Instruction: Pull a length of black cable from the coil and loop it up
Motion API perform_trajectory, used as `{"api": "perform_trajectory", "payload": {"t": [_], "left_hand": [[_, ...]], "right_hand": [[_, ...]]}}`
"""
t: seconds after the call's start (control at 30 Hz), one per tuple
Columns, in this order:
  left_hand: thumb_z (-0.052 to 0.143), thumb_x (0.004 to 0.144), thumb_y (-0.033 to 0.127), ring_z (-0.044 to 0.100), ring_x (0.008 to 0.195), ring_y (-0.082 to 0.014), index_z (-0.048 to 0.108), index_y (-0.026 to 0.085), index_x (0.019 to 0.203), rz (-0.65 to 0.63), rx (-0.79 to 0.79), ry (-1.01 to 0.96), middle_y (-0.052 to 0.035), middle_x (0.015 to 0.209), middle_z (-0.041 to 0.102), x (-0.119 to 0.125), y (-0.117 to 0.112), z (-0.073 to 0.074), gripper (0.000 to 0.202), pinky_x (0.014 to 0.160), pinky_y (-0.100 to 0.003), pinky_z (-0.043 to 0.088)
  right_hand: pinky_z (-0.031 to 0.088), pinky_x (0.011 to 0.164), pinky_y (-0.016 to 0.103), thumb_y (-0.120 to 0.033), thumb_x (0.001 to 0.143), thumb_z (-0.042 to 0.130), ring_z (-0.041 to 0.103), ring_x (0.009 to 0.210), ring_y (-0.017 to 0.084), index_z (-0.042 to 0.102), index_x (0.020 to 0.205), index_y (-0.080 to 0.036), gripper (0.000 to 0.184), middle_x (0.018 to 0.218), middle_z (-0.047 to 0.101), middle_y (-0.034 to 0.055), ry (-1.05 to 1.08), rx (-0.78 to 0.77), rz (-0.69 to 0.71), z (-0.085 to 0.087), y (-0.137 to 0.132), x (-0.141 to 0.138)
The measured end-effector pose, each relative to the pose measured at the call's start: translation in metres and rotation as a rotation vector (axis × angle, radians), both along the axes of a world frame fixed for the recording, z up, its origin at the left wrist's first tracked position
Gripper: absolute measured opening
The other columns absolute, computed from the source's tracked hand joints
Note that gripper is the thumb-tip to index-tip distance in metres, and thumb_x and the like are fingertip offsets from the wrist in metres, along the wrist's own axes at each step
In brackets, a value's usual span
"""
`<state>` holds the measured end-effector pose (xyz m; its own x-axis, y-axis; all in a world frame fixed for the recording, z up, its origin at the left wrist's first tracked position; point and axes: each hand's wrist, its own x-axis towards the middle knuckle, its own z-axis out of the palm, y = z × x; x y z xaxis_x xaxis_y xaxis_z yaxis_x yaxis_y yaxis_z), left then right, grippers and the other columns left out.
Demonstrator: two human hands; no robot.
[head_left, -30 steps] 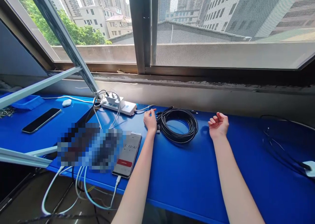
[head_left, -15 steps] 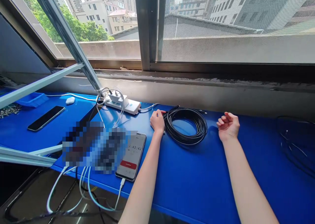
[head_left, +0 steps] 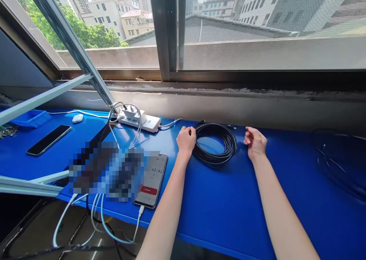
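Note:
A coil of black cable (head_left: 215, 160) lies on the blue tabletop (head_left: 223, 206). At the coil's left edge is my left hand (head_left: 186, 141), seen from the back, its fingers curled in and closed. Its fingertips are hidden, so what they hold, if anything, does not show. My right hand (head_left: 256, 142) hovers to the right of the coil, apart from it. Its fingers are loosely bent and somewhat apart, with nothing visible in them. A cable end with a metal tip (head_left: 233, 127) sticks out behind the coil, between the hands.
Left of my left arm lies a phone with a timer (head_left: 151, 180), plugged into a white cable. Beyond are a white power strip (head_left: 151, 123), a dark phone (head_left: 49, 140), a metal frame (head_left: 48, 96) and a blue tray (head_left: 31, 119). Thin black cables (head_left: 337, 164) lie at right.
My right hand has turned from palm up toward palm inward and moved slightly left, closer to the coil. My left hand has rolled, showing more of its back. The view has shifted slightly.

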<state>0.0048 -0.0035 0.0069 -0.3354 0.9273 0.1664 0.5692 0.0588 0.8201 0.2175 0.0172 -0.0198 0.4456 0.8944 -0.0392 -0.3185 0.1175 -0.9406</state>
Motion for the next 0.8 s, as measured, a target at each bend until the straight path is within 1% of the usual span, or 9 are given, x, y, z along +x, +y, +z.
{"api": "perform_trajectory", "payload": {"t": [0.13,0.23,0.33,0.4,0.5,0.57,0.63,0.73,0.8], "left_hand": [[0.042,0.085,0.027,0.053,0.068,-0.0155,0.054,0.02,0.054,-0.018,0.022,0.007,-0.0027,0.068,0.052,0.004,-0.001,0.0,0.035,0.059,-0.024,0.035],[0.043,0.085,0.028,0.053,0.068,-0.0155,0.057,0.02,0.055,-0.063,0.036,0.004,-0.0028,0.068,0.052,0.015,-0.004,0.0,0.033,0.06,-0.024,0.037],[0.047,0.083,0.031,0.055,0.069,-0.0156,0.061,0.021,0.059,-0.154,0.043,-0.008,-0.0023,0.067,0.054,0.03,-0.008,0.001,0.031,0.061,-0.023,0.038],[0.048,0.083,0.034,0.056,0.067,-0.0152,0.063,0.021,0.059,-0.227,0.038,-0.021,-0.0013,0.063,0.056,0.038,-0.011,0.001,0.031,0.059,-0.023,0.039],[0.047,0.083,0.038,0.057,0.06,-0.0144,0.067,0.022,0.065,-0.301,0.007,-0.045,-0.0001,0.061,0.061,0.041,-0.014,0.002,0.032,0.054,-0.022,0.039],[0.044,0.084,0.038,0.058,0.059,-0.0147,0.07,0.022,0.071,-0.304,-0.02,-0.051,-0.0004,0.065,0.065,0.037,-0.015,0.004,0.033,0.054,-0.023,0.04],[0.042,0.085,0.036,0.06,0.062,-0.0165,0.07,0.022,0.069,-0.269,-0.045,-0.036,-0.0017,0.067,0.067,0.032,-0.017,0.006,0.035,0.057,-0.024,0.041],[0.041,0.086,0.035,0.061,0.067,-0.0198,0.067,0.021,0.058,-0.21,-0.07,0.013,-0.0038,0.062,0.065,0.026,-0.019,0.01,0.04,0.061,-0.027,0.041],[0.041,0.085,0.034,0.06,0.067,-0.0202,0.064,0.021,0.053,-0.201,-0.082,0.042,-0.0041,0.06,0.064,0.026,-0.021,0.011,0.042,0.061,-0.027,0.04]], "right_hand": [[0.045,0.049,0.018,-0.031,0.09,0.052,0.052,0.056,0.006,0.057,0.091,-0.011,0.021,0.075,0.056,-0.0011,-0.063,-0.05,0.02,0.0,0.002,0.005],[0.049,0.054,0.021,-0.032,0.089,0.053,0.055,0.063,0.008,0.057,0.095,-0.012,0.021,0.081,0.058,0.0008,-0.11,-0.083,0.031,0.0,0.0,0.012],[0.051,0.061,0.025,-0.031,0.089,0.053,0.058,0.071,0.01,0.058,0.098,-0.012,0.022,0.089,0.06,0.0029,-0.156,-0.105,0.04,0.002,-0.007,0.025],[0.052,0.066,0.027,-0.031,0.089,0.053,0.059,0.075,0.011,0.058,0.099,-0.012,0.022,0.092,0.06,0.0037,-0.186,-0.112,0.038,0.005,-0.014,0.035],[0.051,0.067,0.027,-0.032,0.089,0.053,0.059,0.074,0.011,0.059,0.094,-0.012,0.022,0.089,0.061,0.0032,-0.224,-0.116,0.024,0.009,-0.026,0.051],[0.051,0.066,0.027,-0.034,0.088,0.054,0.059,0.071,0.01,0.06,0.09,-0.012,0.023,0.085,0.062,0.0025,-0.243,-0.116,0.02,0.012,-0.033,0.06],[0.051,0.064,0.026,-0.036,0.085,0.058,0.06,0.07,0.011,0.062,0.085,-0.013,0.023,0.08,0.063,0.0017,-0.259,-0.114,0.022,0.014,-0.037,0.066],[0.051,0.065,0.025,-0.038,0.072,0.069,0.062,0.077,0.014,0.065,0.081,-0.02,0.02,0.078,0.065,-0.0003,-0.281,-0.099,0.033,0.016,-0.039,0.066],[0.051,0.066,0.024,-0.032,0.06,0.076,0.062,0.083,0.016,0.066,0.082,-0.024,0.026,0.08,0.065,-0.0015,-0.299,-0.086,0.047,0.016,-0.038,0.061]]}}
